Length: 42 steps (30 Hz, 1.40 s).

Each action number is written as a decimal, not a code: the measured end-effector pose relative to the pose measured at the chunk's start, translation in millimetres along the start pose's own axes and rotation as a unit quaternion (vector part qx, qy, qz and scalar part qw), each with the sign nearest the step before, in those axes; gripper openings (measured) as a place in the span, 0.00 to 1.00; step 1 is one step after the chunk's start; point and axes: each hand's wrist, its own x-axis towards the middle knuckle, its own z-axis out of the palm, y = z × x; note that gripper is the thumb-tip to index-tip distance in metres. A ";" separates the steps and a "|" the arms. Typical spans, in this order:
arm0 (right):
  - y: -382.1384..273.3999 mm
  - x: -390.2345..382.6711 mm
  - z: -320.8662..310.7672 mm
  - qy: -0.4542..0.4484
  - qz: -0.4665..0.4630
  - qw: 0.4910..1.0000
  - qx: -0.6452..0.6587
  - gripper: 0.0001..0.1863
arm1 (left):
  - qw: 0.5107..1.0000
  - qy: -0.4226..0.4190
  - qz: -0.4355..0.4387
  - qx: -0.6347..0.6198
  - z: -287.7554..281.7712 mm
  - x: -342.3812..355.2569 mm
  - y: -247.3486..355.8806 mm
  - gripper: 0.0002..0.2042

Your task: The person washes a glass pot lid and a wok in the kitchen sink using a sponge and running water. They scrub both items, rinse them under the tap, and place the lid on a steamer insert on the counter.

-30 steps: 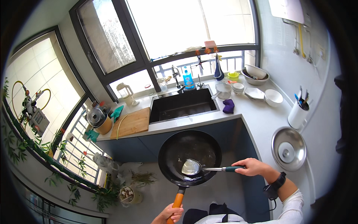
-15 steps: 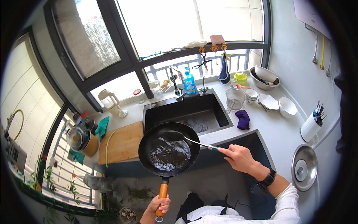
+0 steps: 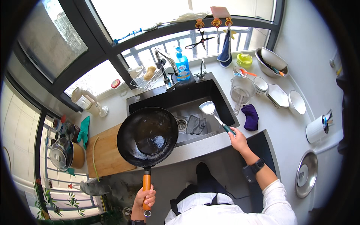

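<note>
My left hand (image 3: 144, 198) is wrapped round the orange wooden handle of a black frying pan (image 3: 129, 133). The pan's bowl overlaps the left part of the sink's front edge and a corner of the cutting board. A shallow layer of shiny liquid lies in it. My right hand (image 3: 239, 141) grips the dark green handle of a metal spatula (image 3: 207, 108), whose blade is over the right part of the black sink (image 3: 176, 140). On the sink floor, a dark grey cloth (image 3: 195, 125) lies beside the drain (image 3: 181, 125).
The wooden cutting board (image 3: 107, 155) lies left of the sink. Behind the sink stand the faucet (image 3: 165, 71) and a blue pump bottle (image 3: 182, 63). To the right are a clear jug (image 3: 242, 90), a purple cloth (image 3: 250, 117), white bowls (image 3: 296, 102) and a white utensil holder (image 3: 316, 129).
The spatula has come out of the pan and is now over the sink. The pan has shifted left relative to the sink, and the view has moved nearer the sink.
</note>
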 end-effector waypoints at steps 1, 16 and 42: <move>7.7 17.9 9.1 -0.006 0.009 1.000 -0.021 0.20 | 1.000 0.009 0.004 -0.008 2.9 6.4 0.3 0.05; 71.8 133.4 64.2 0.009 -0.095 0.936 -0.338 0.12 | 0.995 0.031 -0.022 -0.094 18.5 66.3 23.5 0.05; -9.8 3.8 -30.2 -0.004 -0.125 0.992 0.001 0.21 | 1.000 0.009 -0.008 -0.024 9.0 70.9 77.2 0.05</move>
